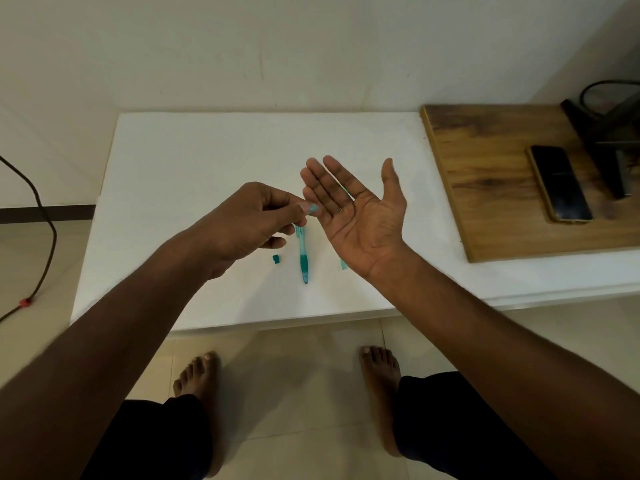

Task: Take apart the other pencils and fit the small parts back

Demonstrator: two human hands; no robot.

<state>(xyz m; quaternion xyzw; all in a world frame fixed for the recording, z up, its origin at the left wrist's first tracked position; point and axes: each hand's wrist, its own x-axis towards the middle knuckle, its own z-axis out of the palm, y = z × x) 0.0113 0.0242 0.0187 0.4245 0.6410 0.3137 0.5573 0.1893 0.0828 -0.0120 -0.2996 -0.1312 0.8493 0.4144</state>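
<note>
Your left hand (249, 223) is curled, its thumb and forefinger pinching a small teal piece (312, 208) right at the fingertips; the piece is too small to name for sure. Your right hand (356, 216) is spread wide, palm up, fingers straight, and holds nothing. The pinched piece sits just beside the lower fingers of that open palm, close to touching, though you cannot tell whether it does.

Both hands hover above the white table (207, 161). Below them lies a teal pen (304, 258), pointing toward you, its upper end hidden behind your left fingers. A tiny teal bit (276, 259) rests left of the pen, and a pale teal strip (343, 264) lies right of it, partly behind your right wrist.
</note>
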